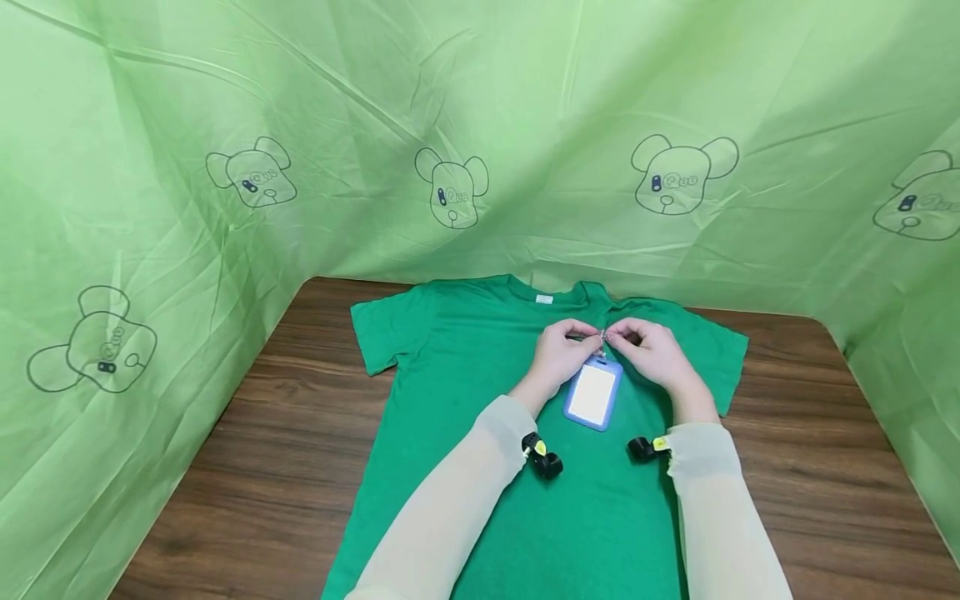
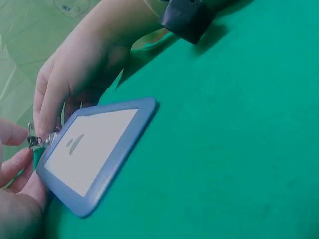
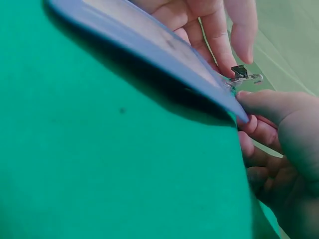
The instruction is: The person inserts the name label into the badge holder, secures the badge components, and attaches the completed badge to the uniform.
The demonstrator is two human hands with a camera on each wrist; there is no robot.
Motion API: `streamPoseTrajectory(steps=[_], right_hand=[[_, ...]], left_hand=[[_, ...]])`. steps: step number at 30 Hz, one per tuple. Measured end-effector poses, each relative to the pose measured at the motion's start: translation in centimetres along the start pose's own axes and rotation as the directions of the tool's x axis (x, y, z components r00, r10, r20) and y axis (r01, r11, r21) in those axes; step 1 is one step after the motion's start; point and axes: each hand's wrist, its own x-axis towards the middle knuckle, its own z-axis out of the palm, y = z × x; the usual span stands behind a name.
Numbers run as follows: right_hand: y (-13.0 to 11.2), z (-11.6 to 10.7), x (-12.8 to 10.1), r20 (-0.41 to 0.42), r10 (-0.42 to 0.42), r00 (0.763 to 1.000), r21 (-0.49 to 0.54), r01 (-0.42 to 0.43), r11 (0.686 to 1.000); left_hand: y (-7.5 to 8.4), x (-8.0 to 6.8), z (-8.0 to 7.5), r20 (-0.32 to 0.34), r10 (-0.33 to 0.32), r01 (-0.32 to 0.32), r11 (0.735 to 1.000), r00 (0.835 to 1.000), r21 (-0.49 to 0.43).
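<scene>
A green T-shirt lies spread out, collar at the far side. On its chest is a badge holder with a blue frame and a white insert, a small metal clip at its top end. My left hand comes from the left, its thumb and a finger pinching around the clip. From the other side my right hand pinches shirt fabric right beside the clip. The badge's lower end tilts up from the cloth in the right wrist view. A fold of green fabric shows under the clip in the left wrist view.
Below the shirt is a dark wood-grain table, with rounded far corners. A light green curtain with printed bear heads surrounds it at the back and sides. Black wrist cameras sit on both of my light sleeves.
</scene>
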Motion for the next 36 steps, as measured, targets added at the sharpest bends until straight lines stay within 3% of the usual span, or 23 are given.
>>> streamPoseTrajectory(steps=[7, 12, 19, 29, 36], right_hand=[[0.1, -0.2, 0.0, 0.053, -0.003, 0.999, 0.027, 0.001, 1.0], [0.2, -0.1, 0.0, 0.063, 0.007, 0.998, 0.018, -0.008, 1.0], [0.3, -0.5, -0.2, 0.11, 0.034, 0.993, 0.073, -0.042, 0.996], [-0.3, -2.0, -1.2, 0.201, 0.144, 0.969, 0.155, -0.176, 0.972], [0.2, -1.9, -1.1, 0.17, 0.1, 0.98, 0.169, -0.129, 0.977]], left_hand=[[-0.3, 1.0, -0.4, 0.087, 0.088, -0.099, 0.986, 0.992, 0.134], [-0.5, 1.4, -0.5, 0.121, 0.108, -0.131, 0.972, 0.987, 0.197], [-0.7, 1.2, -0.5, 0.111, 0.101, -0.118, 0.981, 0.989, 0.155], [-0.9, 1.0, -0.5, 0.095, 0.096, -0.107, 0.988, 0.991, 0.11], [-0.7, 0.8, -0.6, 0.092, 0.084, -0.095, 0.988, 0.992, 0.119]])
